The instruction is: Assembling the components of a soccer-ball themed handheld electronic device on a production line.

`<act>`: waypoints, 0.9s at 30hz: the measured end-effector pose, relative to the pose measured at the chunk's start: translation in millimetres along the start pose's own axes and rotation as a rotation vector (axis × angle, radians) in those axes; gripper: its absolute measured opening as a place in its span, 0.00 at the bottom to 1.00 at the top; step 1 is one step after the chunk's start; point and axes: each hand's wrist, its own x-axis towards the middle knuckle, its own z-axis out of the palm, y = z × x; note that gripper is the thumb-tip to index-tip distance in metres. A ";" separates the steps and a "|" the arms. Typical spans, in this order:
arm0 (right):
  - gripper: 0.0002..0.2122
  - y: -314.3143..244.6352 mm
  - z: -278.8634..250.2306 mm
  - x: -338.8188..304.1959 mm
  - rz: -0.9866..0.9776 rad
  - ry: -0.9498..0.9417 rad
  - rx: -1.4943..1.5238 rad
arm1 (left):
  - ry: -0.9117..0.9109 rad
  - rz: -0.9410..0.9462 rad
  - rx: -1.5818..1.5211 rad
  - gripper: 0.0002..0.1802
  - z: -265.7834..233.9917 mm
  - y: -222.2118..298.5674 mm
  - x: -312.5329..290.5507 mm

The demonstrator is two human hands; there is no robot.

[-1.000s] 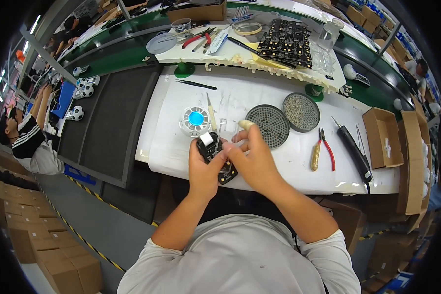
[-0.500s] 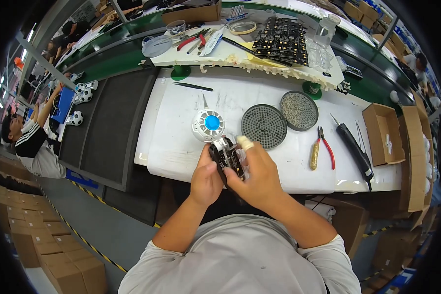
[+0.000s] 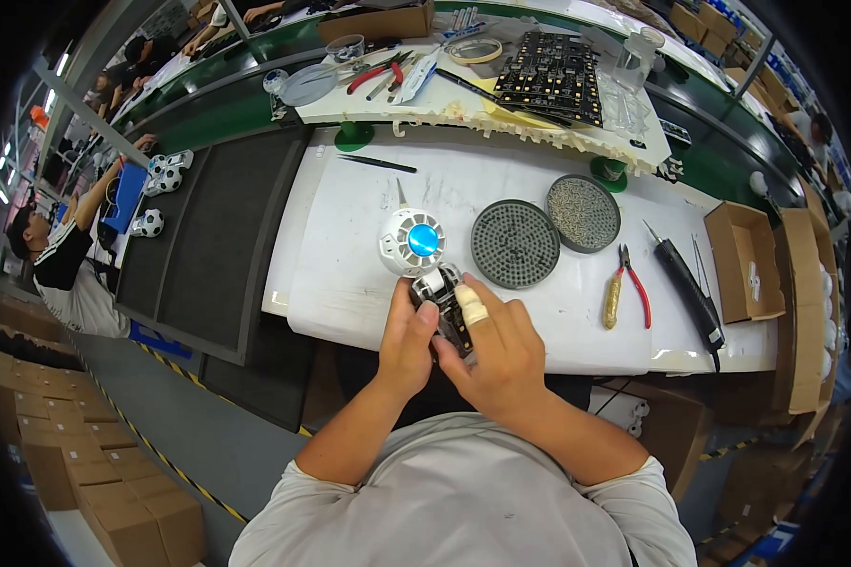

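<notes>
A small black device with an exposed circuit board (image 3: 452, 323) is held between both hands over the near edge of the white worktop. My left hand (image 3: 408, 348) grips its left side, thumb on top. Closed round the right side is my right hand (image 3: 503, 364), with a pale cover on one finger (image 3: 471, 304) that presses near the device's upper end. Much of the device is hidden by the fingers. Just beyond it sits a white round part with a blue centre (image 3: 422, 240); a thin pointed tip shows at its far side.
Two round dark trays, one with dimples (image 3: 515, 244), one full of tiny pieces (image 3: 583, 214), stand right of centre. Further right are pliers (image 3: 628, 288), a black electric screwdriver (image 3: 686, 293) and an open carton (image 3: 747, 274). Black tweezers (image 3: 376, 163) lie below a raised shelf (image 3: 350, 113).
My right hand's covered finger has come down onto the device, and the left thumb has shifted over its face. The view has moved slightly.
</notes>
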 end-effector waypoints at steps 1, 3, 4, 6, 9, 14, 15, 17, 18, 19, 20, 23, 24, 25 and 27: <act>0.30 0.8 -1.3 0.7 -0.005 0.033 -0.002 | -0.017 0.007 0.002 0.34 -0.2 -2.0 1.0; 0.30 -0.1 -0.5 -0.7 0.007 0.021 0.006 | -0.035 0.013 0.003 0.34 0.8 -2.6 2.0; 0.30 -1.2 0.3 -1.6 0.017 0.009 0.015 | -0.023 0.013 0.002 0.33 1.9 -1.6 2.0; 0.30 -2.5 2.2 -3.3 0.029 -0.003 0.023 | 0.001 0.015 -0.001 0.32 4.4 0.3 2.3; 0.29 -3.4 5.2 -5.2 0.080 0.011 0.031 | 0.018 -0.020 -0.017 0.31 5.6 0.1 4.4; 0.29 -1.6 1.0 -0.7 0.050 -0.058 -0.012 | 0.059 -0.031 -0.068 0.29 8.3 6.2 5.7; 0.28 -2.4 -1.9 0.5 0.011 -0.072 -0.006 | 0.061 -0.029 -0.068 0.29 6.5 6.8 6.5; 0.25 -2.4 -7.0 1.7 -0.065 -0.098 0.003 | 0.026 0.035 -0.154 0.30 0.4 9.3 10.0; 0.25 -1.6 -8.5 -1.0 -0.067 -0.099 0.005 | 0.010 0.068 -0.198 0.30 -1.0 10.6 11.4; 0.23 -1.2 -10.5 -6.2 0.160 -0.156 0.212 | 0.013 0.069 -0.198 0.30 -1.6 11.2 11.8; 0.21 -1.1 -12.4 -11.7 0.388 -0.214 0.418 | -0.011 0.070 -0.242 0.31 -0.6 13.1 11.8; 0.19 1.0 -13.8 -15.3 0.710 -0.381 0.735 | -0.046 0.055 -0.336 0.32 4.5 16.6 11.2; 0.18 3.2 -12.9 -13.7 0.796 -0.486 0.847 | -0.071 0.028 -0.358 0.32 5.4 16.2 11.0; 0.17 5.9 -11.8 -12.3 0.887 -0.590 0.958 | -0.094 -0.002 -0.382 0.32 6.8 15.4 11.7; 0.17 12.1 -5.6 -10.6 0.799 -0.562 1.004 | -0.157 -0.036 -0.371 0.32 6.8 16.3 15.5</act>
